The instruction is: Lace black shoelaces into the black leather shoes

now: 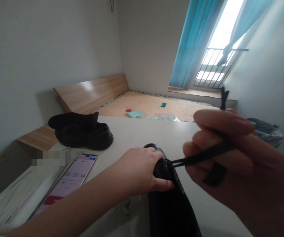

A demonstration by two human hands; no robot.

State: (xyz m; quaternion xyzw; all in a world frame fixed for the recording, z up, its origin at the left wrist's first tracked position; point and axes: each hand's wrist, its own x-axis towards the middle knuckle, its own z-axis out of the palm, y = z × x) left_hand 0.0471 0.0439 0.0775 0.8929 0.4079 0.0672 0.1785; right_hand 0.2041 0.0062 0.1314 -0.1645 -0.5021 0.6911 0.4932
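Note:
A black leather-like shoe (168, 204) lies on the white table with its near end running out of the bottom of the view. My left hand (142, 171) is closed over its upper part, thumb on the near side and fingers on the far side. Black shoelaces (191, 159) stretch taut from the shoe to my right hand (231, 154), which is raised close to the camera. Its fingers are wrapped round the laces, and the loose ends stick up above them. Where the laces enter the shoe is partly hidden by my left fingers.
Another black shoe (82, 131) stands at the table's far left. A phone with a running timer (70, 181) lies beside a clear plastic-looking item (25, 194). Beyond the white table (142, 131) is a bed board (142, 100) with small packets. A plastic bag (268, 133) shows behind my right hand.

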